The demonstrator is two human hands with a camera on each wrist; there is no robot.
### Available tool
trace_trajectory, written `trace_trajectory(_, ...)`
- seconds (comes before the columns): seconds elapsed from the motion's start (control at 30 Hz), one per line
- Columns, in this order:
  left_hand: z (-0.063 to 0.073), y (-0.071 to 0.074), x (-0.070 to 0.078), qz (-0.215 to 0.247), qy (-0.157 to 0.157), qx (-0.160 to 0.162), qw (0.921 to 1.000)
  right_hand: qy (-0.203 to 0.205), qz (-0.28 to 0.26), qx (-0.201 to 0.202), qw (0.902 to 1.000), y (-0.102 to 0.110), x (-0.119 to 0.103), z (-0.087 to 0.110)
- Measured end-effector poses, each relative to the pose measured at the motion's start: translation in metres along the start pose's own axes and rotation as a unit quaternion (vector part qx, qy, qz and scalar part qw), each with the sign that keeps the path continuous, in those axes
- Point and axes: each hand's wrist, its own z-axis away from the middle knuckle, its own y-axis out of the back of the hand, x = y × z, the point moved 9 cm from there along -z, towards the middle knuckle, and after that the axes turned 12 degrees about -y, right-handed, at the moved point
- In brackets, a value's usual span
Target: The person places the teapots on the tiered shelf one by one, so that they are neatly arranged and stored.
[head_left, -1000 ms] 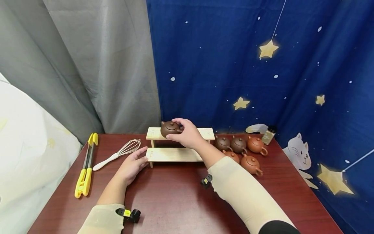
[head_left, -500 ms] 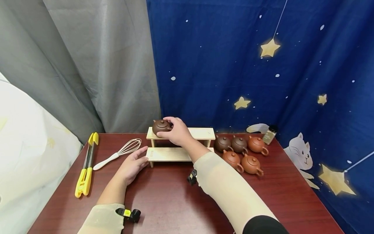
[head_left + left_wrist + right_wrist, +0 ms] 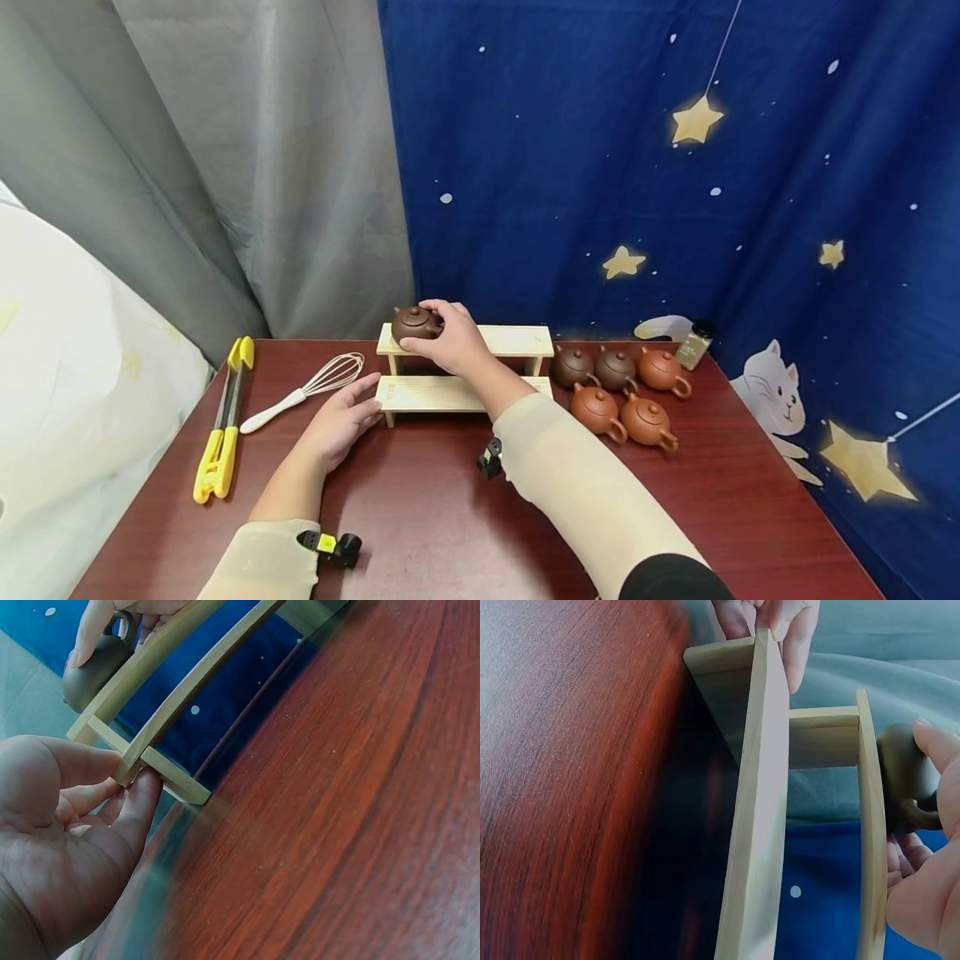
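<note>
Right hand (image 3: pixel 453 337) holds dark brown teapot (image 3: pixel 414 325) at left end of upper board (image 3: pixel 513 340) of two-tier wooden stand (image 3: pixel 431 395); thumb on near side, fingers round the far side, so thumb and fingers grip the body from handle end; pot upright, lid knob up, base on the board; spout points to the person's left, handle to the right, toward the palm; long axis, spout to handle, runs left-right, roughly along the board's length.

Left hand (image 3: pixel 345 425) at left end of lower board (image 3: pixel 191 682); thumb and fingers pinch that end, seen in both wrist views; stand's long axis also left-right, upper board behind lower one.

Right of stand: two dark brown teapots (image 3: pixel 615 369) in the back row plus a reddish-brown teapot (image 3: pixel 660 369); two more reddish-brown teapots (image 3: pixel 645 421) in front; all upright, handles toward right and near side; small jar (image 3: pixel 692 348) with black cap just behind them.

Left of stand: whisk (image 3: pixel 303 394), wires toward far right, handle toward near left; yellow-and-black tongs (image 3: pixel 222 425) further left, tips away from the person; all on reddish-brown table (image 3: pixel 420 517); grey curtain (image 3: pixel 315 167) and blue curtain (image 3: pixel 525 167) behind.
</note>
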Motion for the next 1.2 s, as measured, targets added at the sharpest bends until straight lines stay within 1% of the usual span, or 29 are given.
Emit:
trace_trajectory(0.1, -0.001, 0.000, 0.000, 0.000, 0.001, 0.000, 1.0000, 0.004, -0.006, -0.004, 1.0000, 0.004, 0.000, 0.002)
trace_trajectory(0.2, 0.000, 0.000, 0.001, 0.001, 0.004, 0.002, 1.0000, 0.015, -0.020, -0.011, 0.9996, 0.013, -0.001, 0.010)
trace_trajectory(0.3, 0.000, 0.000, 0.000, 0.004, 0.003, 0.003, 1.0000, 0.022, -0.045, -0.013, 0.9987, 0.028, 0.000, 0.022)
trace_trajectory(0.43, -0.001, 0.000, -0.001, 0.006, -0.002, 0.003, 1.0000, 0.025, -0.069, -0.007, 0.9973, 0.050, 0.011, 0.042)
trace_trajectory(0.6, -0.001, 0.000, -0.001, 0.007, -0.003, 0.005, 1.0000, 0.027, -0.093, 0.003, 0.9953, 0.077, 0.035, 0.070)
trace_trajectory(0.83, 0.000, 0.002, -0.001, 0.009, 0.000, 0.010, 0.9999, 0.017, -0.132, 0.036, 0.9904, 0.112, 0.075, 0.103)
trace_trajectory(1.0, 0.000, 0.003, -0.001, 0.007, 0.001, 0.012, 0.9999, 0.007, -0.133, 0.054, 0.9896, 0.130, 0.108, 0.120)
trace_trajectory(1.2, 0.000, 0.002, -0.002, 0.002, 0.004, 0.012, 0.9999, -0.011, -0.127, 0.089, 0.9879, 0.150, 0.144, 0.136)
